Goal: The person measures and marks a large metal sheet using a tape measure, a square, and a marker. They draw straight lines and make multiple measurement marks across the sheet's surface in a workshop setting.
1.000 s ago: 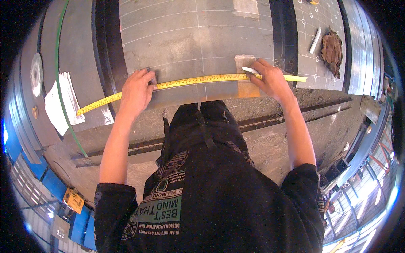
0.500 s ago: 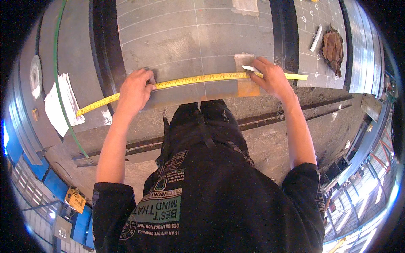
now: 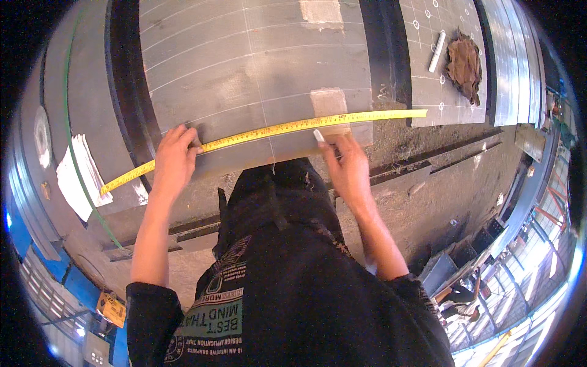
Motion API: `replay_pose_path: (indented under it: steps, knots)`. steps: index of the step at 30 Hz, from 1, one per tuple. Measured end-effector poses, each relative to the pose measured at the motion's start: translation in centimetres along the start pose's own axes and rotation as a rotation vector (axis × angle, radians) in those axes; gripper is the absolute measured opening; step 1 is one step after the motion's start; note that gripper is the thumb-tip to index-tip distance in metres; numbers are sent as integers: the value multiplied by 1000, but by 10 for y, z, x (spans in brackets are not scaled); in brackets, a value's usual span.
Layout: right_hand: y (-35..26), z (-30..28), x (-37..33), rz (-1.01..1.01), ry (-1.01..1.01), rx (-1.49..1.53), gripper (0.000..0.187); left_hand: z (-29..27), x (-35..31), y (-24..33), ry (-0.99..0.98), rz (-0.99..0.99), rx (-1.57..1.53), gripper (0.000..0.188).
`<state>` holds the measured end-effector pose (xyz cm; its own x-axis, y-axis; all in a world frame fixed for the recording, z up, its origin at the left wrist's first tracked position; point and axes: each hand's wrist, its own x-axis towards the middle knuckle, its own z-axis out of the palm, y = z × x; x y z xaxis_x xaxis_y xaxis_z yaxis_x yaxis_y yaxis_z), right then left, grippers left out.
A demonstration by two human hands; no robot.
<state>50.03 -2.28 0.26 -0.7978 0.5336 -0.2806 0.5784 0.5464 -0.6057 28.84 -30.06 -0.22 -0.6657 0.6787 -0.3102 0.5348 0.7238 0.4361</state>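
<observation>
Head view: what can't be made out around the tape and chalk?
- Tape measure: graduations too small to read; its stretch under the left hand is covered.
- White chalk: only the tip shows, the right hand covers the rest.
- Steel plate: near edge hidden by the person's torso.

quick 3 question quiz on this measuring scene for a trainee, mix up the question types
1. True or false: the left hand presses the yellow tape measure against the grey metal sheet.
2. What does the right hand hold at the tape? A) white chalk B) a hammer C) a paintbrush
3. Fill in: the brown rag lies on the sheet to the person's ____.

Key
1. True; the fingers rest on the tape near its left part.
2. A; a short white chalk sits at the fingertips, touching the tape's edge.
3. Right, beside a white stick.
</observation>
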Motion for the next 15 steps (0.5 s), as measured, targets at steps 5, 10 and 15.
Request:
replay_pose_path:
  steps: [5,10,15]
  knots:
    - [-4,27,-8,63,32,56,21,-1,3,3,-56,-44,-14,18]
    - [-9,27,-1,88,-37,49,22,2,2,-2,-31,-15,11,19]
    - [-7,28,-1,100,-73,72,23,0,4,2,-44,-23,6,20]
